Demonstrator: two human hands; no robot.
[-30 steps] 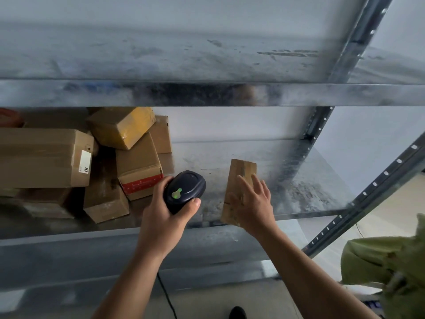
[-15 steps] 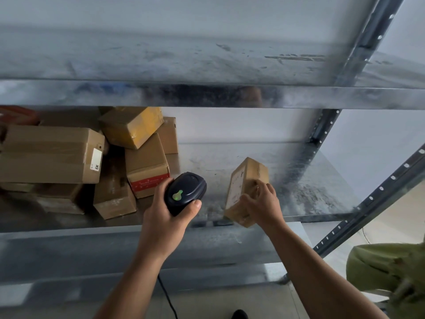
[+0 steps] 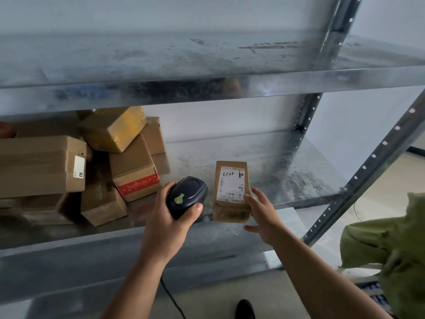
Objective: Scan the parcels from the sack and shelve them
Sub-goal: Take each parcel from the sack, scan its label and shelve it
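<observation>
A small brown parcel lies flat on the metal shelf near its front edge, its white label with a barcode and handwriting facing up. My right hand is at the parcel's near right corner, fingers spread, fingertips just touching it. My left hand grips a black barcode scanner with a green light, just left of the parcel. The scanner's cable hangs down below my wrist. The green sack sits at the lower right.
Several cardboard boxes are piled on the left half of the same shelf, with a large box at the far left. An upper shelf runs overhead. A slanted perforated upright stands at right.
The parcel stood on end in my right hand; it has been tipped down flat onto the shelf, label up, and my fingers have opened off it. The scanner hand barely moved.
</observation>
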